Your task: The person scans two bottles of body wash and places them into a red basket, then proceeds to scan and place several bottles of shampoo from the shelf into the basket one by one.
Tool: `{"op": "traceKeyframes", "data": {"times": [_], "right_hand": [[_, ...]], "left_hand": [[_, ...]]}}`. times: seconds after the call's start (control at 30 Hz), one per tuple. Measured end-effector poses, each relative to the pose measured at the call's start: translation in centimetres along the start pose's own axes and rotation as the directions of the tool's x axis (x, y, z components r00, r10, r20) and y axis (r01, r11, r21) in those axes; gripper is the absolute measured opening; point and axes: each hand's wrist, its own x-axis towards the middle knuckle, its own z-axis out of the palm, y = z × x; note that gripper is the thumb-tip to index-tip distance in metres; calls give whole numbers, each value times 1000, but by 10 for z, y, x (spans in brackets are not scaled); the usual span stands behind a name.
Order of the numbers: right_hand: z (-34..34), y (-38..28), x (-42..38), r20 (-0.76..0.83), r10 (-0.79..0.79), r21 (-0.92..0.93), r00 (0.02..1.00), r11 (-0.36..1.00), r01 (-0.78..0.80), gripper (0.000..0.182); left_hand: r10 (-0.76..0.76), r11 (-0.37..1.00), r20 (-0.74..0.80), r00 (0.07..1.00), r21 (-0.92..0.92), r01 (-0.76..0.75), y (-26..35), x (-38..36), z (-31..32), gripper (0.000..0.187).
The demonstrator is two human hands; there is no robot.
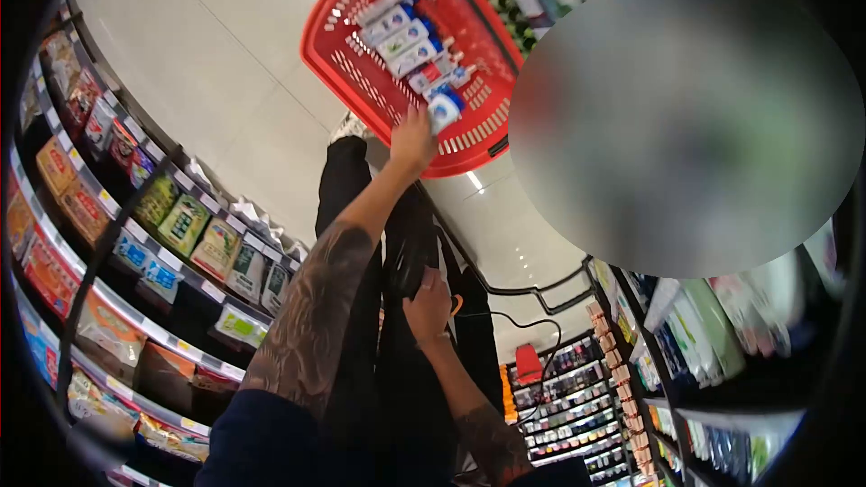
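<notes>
My left hand (413, 140) reaches over the near rim of a red shopping basket (329, 27) and is closed on a white bottle with a blue cap (443, 112). Inside the basket several white packs with blue caps (401, 36) lie in a row, alongside a smaller red-and-white pack (431, 73). My right hand (428, 307) is lower, in front of my dark trousers, its fingers curled round a black object (409, 266) whose kind I cannot make out. An orange loop (457, 304) shows beside that hand, and a thin black cable (523, 317) runs off to the right.
Curved shelves of packaged food (185, 221) line the left side. Racks of hanging goods (708, 329) stand on the right, partly covered by a grey blurred oval. A shelf of small items (573, 388) and a red object (527, 364) appear at the lower right.
</notes>
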Motion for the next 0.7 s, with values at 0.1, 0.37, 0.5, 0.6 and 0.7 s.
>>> {"op": "traceKeyframes", "data": {"times": [0.1,0.37,0.5,0.6,0.7], "right_hand": [[14,10,23,-116,-17,36,993,999,21,49],[22,22,36,-276,99,181,956,982,-50,46],[24,15,37,-305,129,214,944,975,-64,46],[25,10,36,-286,148,212,947,973,-88,45],[25,3,34,-251,160,209,955,972,-108,45]], "left_hand": [[35,997,-130,991,69,-27,-28,76,66,53],[91,922,-236,967,387,7,-80,171,141,40],[114,872,-209,971,489,3,-83,168,146,33],[64,845,-60,996,534,-22,-83,170,143,31],[14,739,172,985,662,-126,-60,135,117,33]]}}
